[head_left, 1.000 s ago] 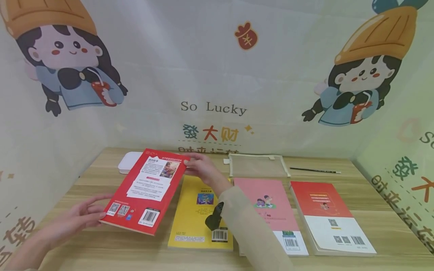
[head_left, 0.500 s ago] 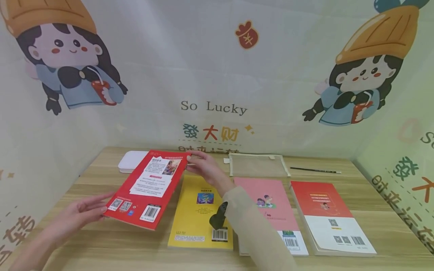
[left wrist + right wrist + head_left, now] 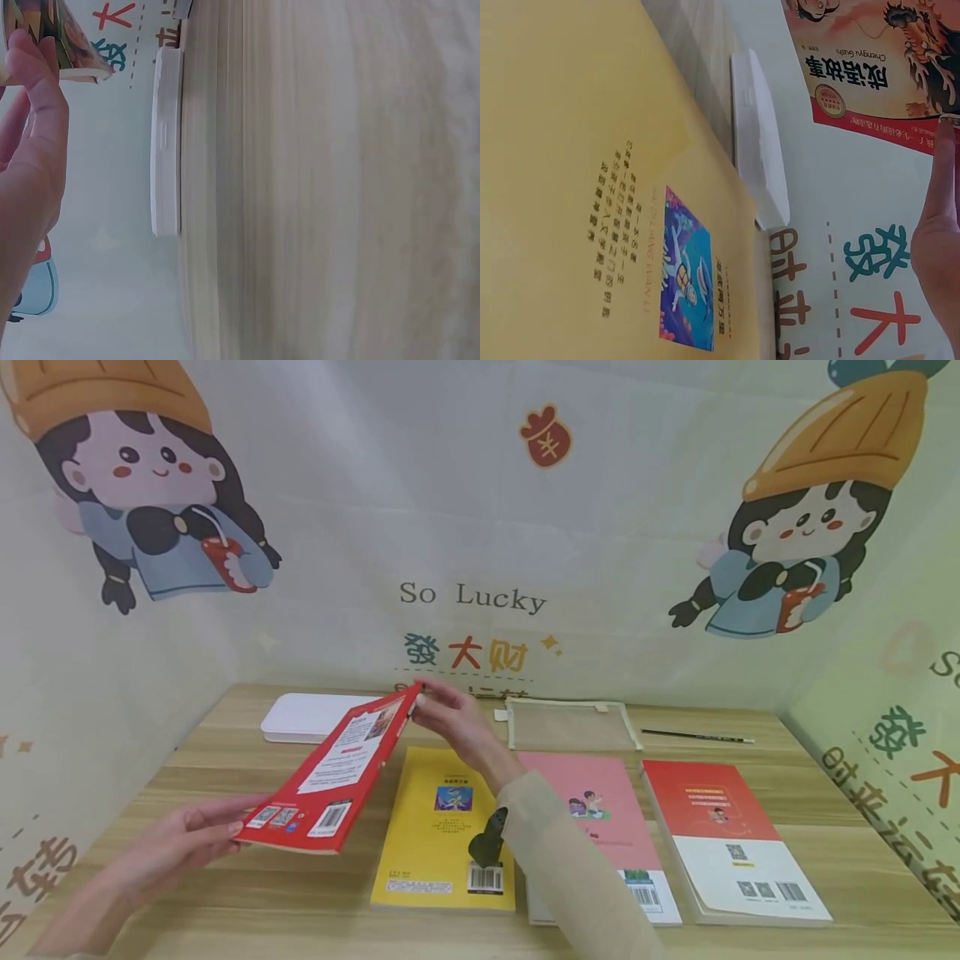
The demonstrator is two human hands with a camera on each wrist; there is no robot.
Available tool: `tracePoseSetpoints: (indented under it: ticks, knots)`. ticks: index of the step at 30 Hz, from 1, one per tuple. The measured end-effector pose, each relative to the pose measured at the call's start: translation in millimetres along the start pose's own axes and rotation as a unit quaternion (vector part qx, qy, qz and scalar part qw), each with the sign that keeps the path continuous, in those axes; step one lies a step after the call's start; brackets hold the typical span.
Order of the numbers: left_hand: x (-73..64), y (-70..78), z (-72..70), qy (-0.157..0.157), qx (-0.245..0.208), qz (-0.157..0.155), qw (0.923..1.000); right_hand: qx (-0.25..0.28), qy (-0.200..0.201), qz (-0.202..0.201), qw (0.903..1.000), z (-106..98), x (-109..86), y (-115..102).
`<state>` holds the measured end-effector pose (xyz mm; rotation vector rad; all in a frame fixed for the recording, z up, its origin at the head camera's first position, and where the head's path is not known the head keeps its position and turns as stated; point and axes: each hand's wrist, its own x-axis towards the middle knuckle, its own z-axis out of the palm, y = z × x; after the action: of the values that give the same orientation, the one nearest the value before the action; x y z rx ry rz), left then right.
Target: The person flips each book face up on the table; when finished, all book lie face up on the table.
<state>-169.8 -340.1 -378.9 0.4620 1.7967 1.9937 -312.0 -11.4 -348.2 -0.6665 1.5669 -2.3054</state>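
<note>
The red book [image 3: 337, 777] is held raised above the bench [image 3: 262, 910] between two hands, tilted, with its far right corner lifted higher than its near edge; its near left corner is pinched by the left hand [image 3: 176, 843], the grip being clamped on the cover; its far right corner is pinched by the right hand [image 3: 465, 727], whose grip is likewise clamped on it. The back cover, with text panel, QR codes and barcode, is turned toward the head view; the illustrated front cover, with a dragon's head, is shown in the right wrist view. To the right of the raised book, a row is formed on the bench by a yellow book [image 3: 427, 843], a pink book [image 3: 615, 827] and a red-and-white book [image 3: 731, 852]; the pink one is partly covered by the right sleeve [image 3: 570, 860]. Behind, a white case [image 3: 303, 714] is partly hidden by the red book; farther right, a mesh pouch [image 3: 570, 727] and a pencil [image 3: 697, 737] are laid near the printed backdrop [image 3: 337, 527].
</note>
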Motion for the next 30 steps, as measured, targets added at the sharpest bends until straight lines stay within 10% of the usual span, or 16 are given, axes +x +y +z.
tracePoseSetpoints:
  ticks: [10,18,24,30]
  knots:
    - [0.5,0.8,7.6,-0.026,0.027,-0.002,0.9993,-0.009,-0.028,-0.051,0.9983,0,-1.9,-3]
    - [2.5,-0.5,10.4,-0.086,-0.089,0.024,0.992,0.029,-0.052,-0.074,0.9955,0,-1.7,-9]
    - [7.5,-5.7,13.2,-0.127,-0.043,0.08,0.9878,0.013,-0.008,-0.087,0.9961,3,0.9,-11]
    - [11.3,-9.7,17.1,-0.164,-0.09,0.07,0.9798,-0.037,0.051,-0.08,0.9948,6,1.0,-11]
